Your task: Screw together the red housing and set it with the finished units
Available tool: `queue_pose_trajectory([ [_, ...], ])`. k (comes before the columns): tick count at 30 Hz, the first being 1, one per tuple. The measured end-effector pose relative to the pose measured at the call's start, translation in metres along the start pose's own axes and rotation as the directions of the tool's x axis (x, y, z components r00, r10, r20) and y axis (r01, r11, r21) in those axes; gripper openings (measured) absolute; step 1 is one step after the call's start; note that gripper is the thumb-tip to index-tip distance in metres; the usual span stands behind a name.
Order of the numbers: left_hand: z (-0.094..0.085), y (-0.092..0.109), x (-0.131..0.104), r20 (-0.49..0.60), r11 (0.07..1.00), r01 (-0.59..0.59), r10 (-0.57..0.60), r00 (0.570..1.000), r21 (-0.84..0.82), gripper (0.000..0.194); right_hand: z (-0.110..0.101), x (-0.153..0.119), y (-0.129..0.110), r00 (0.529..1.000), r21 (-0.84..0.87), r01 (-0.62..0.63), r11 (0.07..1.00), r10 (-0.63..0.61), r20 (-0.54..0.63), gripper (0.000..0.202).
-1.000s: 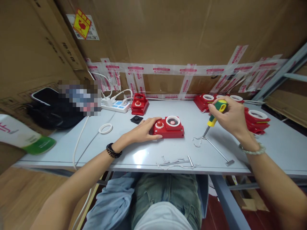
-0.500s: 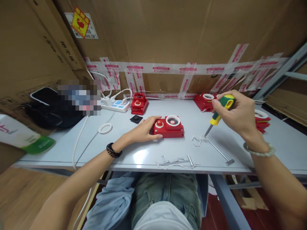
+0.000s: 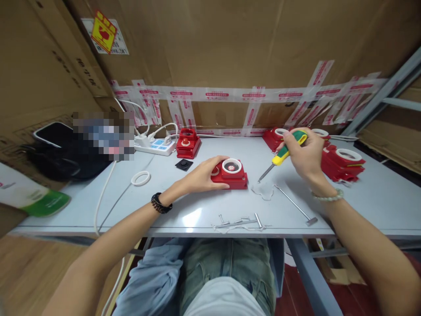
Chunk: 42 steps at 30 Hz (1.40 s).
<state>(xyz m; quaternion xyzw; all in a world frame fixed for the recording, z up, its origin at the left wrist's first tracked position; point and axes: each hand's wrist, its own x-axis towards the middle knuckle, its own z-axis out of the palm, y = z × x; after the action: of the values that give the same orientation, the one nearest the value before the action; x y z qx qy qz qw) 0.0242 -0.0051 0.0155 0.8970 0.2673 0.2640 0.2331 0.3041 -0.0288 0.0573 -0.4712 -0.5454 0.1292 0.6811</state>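
Observation:
My left hand (image 3: 206, 174) is wrapped round the left end of a red alarm box (image 3: 242, 179), thumb along its near side. A white ring frames the box's round dark window; the fingers partly cover its left part. My right hand (image 3: 305, 151) grips the green and yellow handle of a screwdriver (image 3: 283, 152). Its blade slants down to the left, the tip just right of the box and close to the tabletop; whether it touches is unclear. A thin white cord (image 3: 263, 196) lies below the tip. A small metal hammer (image 3: 295, 205) rests to its right.
Another small hammer (image 3: 243, 223) and a few screws (image 3: 221, 218) lie near the front edge. Further red boxes (image 3: 344, 163) stand at right, one (image 3: 187, 145) at back left. A black square part (image 3: 184, 164), a white ring (image 3: 140, 178) and a power strip (image 3: 158, 146) are left.
My right hand has carried the screwdriver left, its tip moving from the small hammer's end toward the red box. My left hand stays on the box, its fingers now covering more of it.

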Motion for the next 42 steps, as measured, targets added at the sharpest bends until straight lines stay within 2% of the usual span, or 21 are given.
queue_pose_trajectory([
  [6, -0.007, -0.012, -0.009, -0.067, 0.984, 0.031, -0.043, 0.997, -0.175, 0.072, 0.009, -0.004, 0.019, 0.991, 0.153, -0.118, 0.981, 0.125, -0.039, 0.025],
  [12, -0.008, -0.013, -0.007, -0.058, 0.956, 0.102, -0.122, 0.991, -0.276, 0.075, 0.016, -0.005, 0.021, 0.991, 0.215, -0.077, 0.973, 0.098, -0.087, 0.023],
  [17, -0.009, -0.009, -0.006, -0.052, 0.948, 0.108, -0.129, 0.99, -0.3, 0.075, 0.019, -0.007, 0.017, 0.991, 0.191, -0.077, 0.979, 0.096, -0.09, 0.019],
  [20, -0.01, -0.007, -0.005, -0.047, 0.946, 0.101, -0.121, 0.991, -0.309, 0.075, 0.022, -0.009, 0.011, 0.988, 0.195, -0.117, 0.974, 0.135, -0.082, 0.019],
  [27, -0.009, -0.009, -0.006, -0.019, 0.92, 0.107, -0.123, 0.992, -0.377, 0.074, 0.023, -0.013, -0.005, 0.972, 0.361, -0.173, 0.916, 0.217, -0.085, 0.026],
  [31, -0.01, -0.009, -0.006, -0.013, 0.914, 0.123, -0.139, 0.99, -0.387, 0.075, 0.023, -0.012, -0.008, 0.966, 0.413, -0.177, 0.893, 0.239, -0.102, 0.03],
  [42, -0.011, -0.006, -0.007, -0.006, 0.895, 0.15, -0.168, 0.986, -0.421, 0.077, 0.022, -0.013, -0.008, 0.964, 0.4, -0.182, 0.898, 0.243, -0.107, 0.027],
])
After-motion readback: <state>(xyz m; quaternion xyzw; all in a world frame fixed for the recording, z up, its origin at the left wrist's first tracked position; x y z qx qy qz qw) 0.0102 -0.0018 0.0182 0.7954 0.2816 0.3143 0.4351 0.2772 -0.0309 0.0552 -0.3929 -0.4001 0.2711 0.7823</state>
